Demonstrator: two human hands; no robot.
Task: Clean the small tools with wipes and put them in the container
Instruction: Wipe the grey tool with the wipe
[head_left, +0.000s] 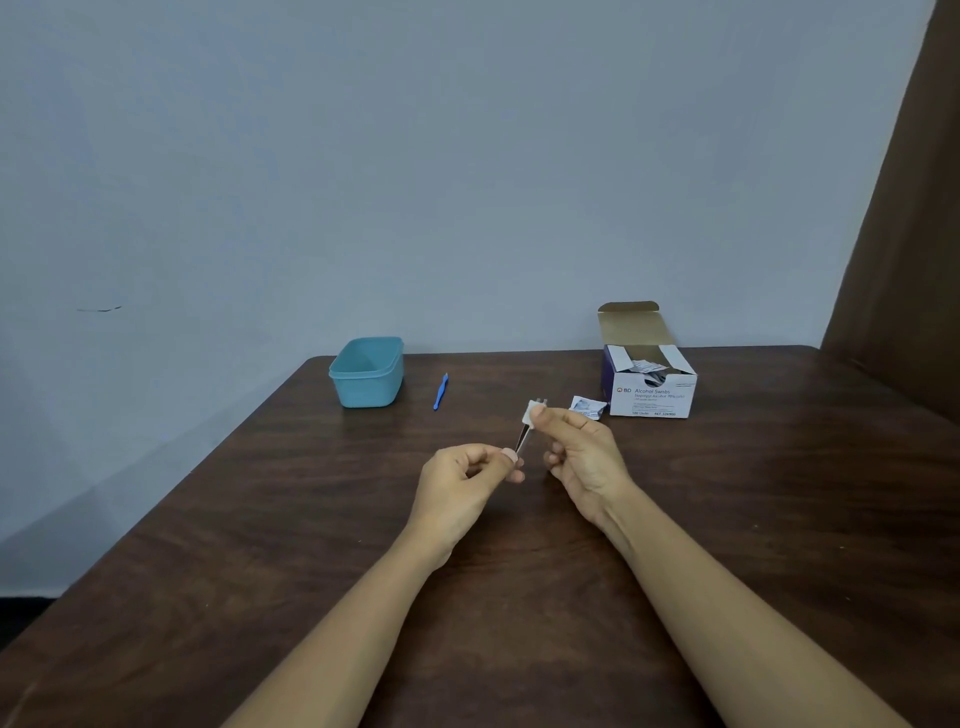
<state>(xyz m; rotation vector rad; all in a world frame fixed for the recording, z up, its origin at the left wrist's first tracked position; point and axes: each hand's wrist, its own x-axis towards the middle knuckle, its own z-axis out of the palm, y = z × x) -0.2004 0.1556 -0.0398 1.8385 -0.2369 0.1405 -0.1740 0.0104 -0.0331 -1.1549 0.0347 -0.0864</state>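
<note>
Left hand (467, 478) grip pinches the near end of the metal tool (521, 441), held above the bench (208, 519) middle. Right hand (576, 447) grip pinches the wipe (529, 413) round its far end. Container (369, 389) stands at the far left corner, with the blue tool (440, 392) beside it. Box (652, 397) and wrapper (586, 406) sit toward the far right.

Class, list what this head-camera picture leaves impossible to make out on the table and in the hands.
1. Head view: metal tool, both ends hidden, one by the left hand and one by the wipe pinched in the right hand.
2. Head view: teal container, floor hidden by its near wall.
3. Head view: blue tool, too small to identify.
4. Head view: swab box, fine print too small.
</note>
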